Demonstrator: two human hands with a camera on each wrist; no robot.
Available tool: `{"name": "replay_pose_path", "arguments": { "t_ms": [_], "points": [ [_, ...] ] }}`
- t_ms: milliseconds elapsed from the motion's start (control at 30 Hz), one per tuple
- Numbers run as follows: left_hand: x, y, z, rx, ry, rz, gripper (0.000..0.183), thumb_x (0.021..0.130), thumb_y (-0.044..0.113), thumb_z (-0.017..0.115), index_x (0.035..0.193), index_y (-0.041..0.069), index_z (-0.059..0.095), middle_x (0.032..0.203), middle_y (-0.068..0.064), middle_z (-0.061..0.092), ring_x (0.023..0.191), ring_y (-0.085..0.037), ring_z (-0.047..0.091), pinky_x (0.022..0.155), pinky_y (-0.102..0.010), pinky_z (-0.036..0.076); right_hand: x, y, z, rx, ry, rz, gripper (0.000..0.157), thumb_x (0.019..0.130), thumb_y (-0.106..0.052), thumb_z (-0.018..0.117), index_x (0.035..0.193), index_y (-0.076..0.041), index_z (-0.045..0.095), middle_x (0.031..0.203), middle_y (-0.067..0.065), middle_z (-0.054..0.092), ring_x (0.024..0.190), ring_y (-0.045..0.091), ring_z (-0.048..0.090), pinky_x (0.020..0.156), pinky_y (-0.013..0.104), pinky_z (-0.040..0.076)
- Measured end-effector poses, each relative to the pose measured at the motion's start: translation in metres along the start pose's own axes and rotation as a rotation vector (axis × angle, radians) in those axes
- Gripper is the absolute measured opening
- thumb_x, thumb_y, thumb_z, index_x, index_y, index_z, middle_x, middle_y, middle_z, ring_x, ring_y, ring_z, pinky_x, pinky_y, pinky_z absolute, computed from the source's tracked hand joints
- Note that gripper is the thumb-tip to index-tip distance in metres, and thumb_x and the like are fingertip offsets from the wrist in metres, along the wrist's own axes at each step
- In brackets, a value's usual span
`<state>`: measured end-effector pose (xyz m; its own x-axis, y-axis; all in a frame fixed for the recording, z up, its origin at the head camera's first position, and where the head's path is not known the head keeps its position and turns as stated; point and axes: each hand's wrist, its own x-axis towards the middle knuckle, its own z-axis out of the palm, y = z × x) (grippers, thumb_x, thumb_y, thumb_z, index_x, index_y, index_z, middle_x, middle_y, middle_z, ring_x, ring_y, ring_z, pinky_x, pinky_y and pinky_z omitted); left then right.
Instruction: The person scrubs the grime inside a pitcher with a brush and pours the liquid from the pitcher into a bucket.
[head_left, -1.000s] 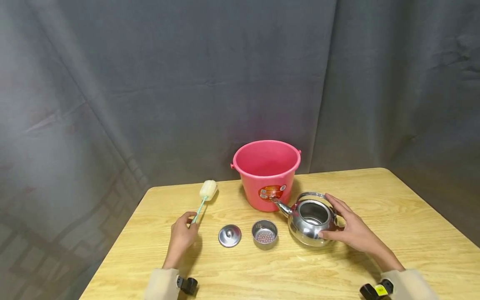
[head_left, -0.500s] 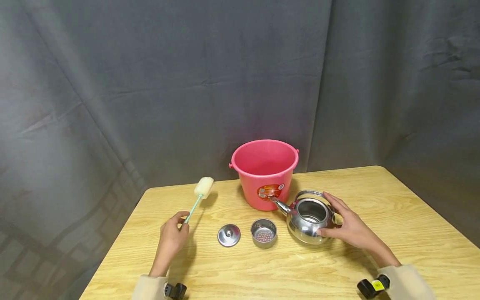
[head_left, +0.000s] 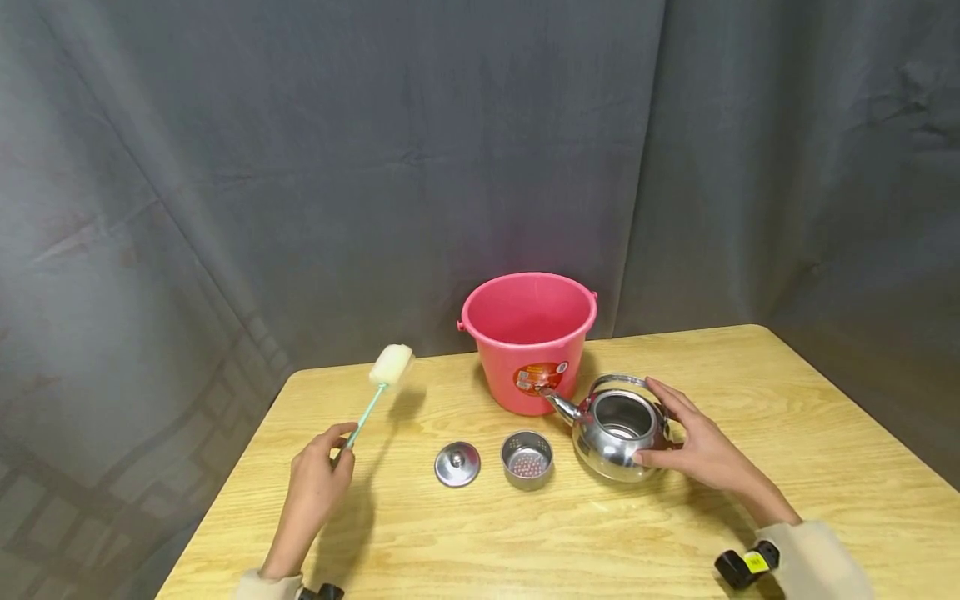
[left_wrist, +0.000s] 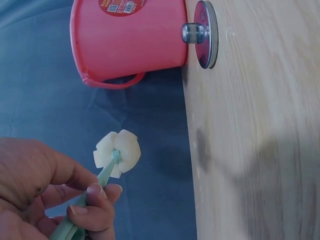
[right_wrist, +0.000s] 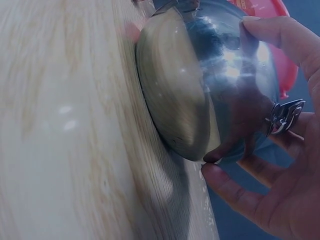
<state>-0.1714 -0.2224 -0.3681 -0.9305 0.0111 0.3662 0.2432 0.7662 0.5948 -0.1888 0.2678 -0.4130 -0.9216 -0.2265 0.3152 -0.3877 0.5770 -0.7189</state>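
In the head view my left hand (head_left: 318, 483) pinches the pale green handle of a sponge bottle brush (head_left: 392, 364). Its cream sponge head points up and away, raised over the table's left side; the left wrist view shows the sponge's lobed end (left_wrist: 129, 150). On the right, my right hand (head_left: 705, 450) holds a shiny steel kettle (head_left: 609, 454) from its right side, thumb on the body and fingers behind by the handle. The kettle stands lidless on the table, spout towards the left. Between the hands lie a round steel lid (head_left: 457, 464) and a perforated strainer basket (head_left: 527, 471).
A pink bucket (head_left: 491, 358) stands behind the strainer, its mouth facing up, the kettle's spout overlapping its front in the head view. The wooden table (head_left: 480, 550) ends at a grey curtain (head_left: 420, 183) behind.
My left hand has lifted the bottle brush and carried it to the left and nearer to me. The right hand stays on the kettle, which has not visibly moved.
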Motion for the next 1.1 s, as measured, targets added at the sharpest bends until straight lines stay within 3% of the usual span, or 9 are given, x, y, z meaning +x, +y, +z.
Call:
{"name": "replay_pose_path", "arguments": {
  "t_ms": [233, 467, 667, 1100],
  "points": [
    [-0.006, 0.005, -0.009, 0.014, 0.036, 0.033, 0.031, 0.090, -0.008, 0.053, 0.120, -0.006, 0.061, 0.097, -0.023, 0.063, 0.045, -0.007, 0.044, 0.039, -0.022, 0.036, 0.003, -0.001, -0.001, -0.002, -0.011, 0.013, 0.105, 0.074, -0.026, 0.086, 0.155, -0.012, 0.020, 0.152, 0.028, 0.021, 0.125, 0.057, 0.034, 0.080, 0.060, 0.049],
    [-0.009, 0.010, -0.014, 0.027, 0.074, 0.111, 0.029, 0.089, -0.009, 0.056, 0.117, -0.007, 0.062, 0.089, -0.016, 0.063, 0.043, -0.003, 0.039, 0.039, -0.021, 0.035, 0.003, 0.000, -0.001, 0.010, -0.015, 0.023, 0.105, 0.074, -0.025, 0.085, 0.155, -0.012, 0.019, 0.152, 0.027, 0.019, 0.126, 0.056, 0.034, 0.080, 0.059, 0.050],
    [-0.012, 0.016, -0.018, 0.035, 0.068, 0.123, 0.029, 0.090, -0.007, 0.058, 0.118, -0.005, 0.062, 0.087, -0.012, 0.063, 0.044, -0.003, 0.040, 0.039, -0.021, 0.036, 0.002, 0.000, -0.003, -0.008, -0.012, 0.027, 0.105, 0.075, -0.026, 0.085, 0.155, -0.012, 0.018, 0.152, 0.027, 0.019, 0.125, 0.055, 0.034, 0.080, 0.060, 0.049],
    [-0.018, 0.029, -0.023, 0.002, 0.048, 0.215, 0.030, 0.090, -0.006, 0.062, 0.119, 0.002, 0.065, 0.089, -0.008, 0.061, 0.048, 0.000, 0.041, 0.040, -0.020, 0.038, 0.003, -0.001, -0.001, 0.014, -0.014, 0.026, 0.105, 0.074, -0.022, 0.085, 0.155, -0.013, 0.020, 0.152, 0.027, 0.020, 0.123, 0.056, 0.036, 0.079, 0.060, 0.050]
  ]
}}
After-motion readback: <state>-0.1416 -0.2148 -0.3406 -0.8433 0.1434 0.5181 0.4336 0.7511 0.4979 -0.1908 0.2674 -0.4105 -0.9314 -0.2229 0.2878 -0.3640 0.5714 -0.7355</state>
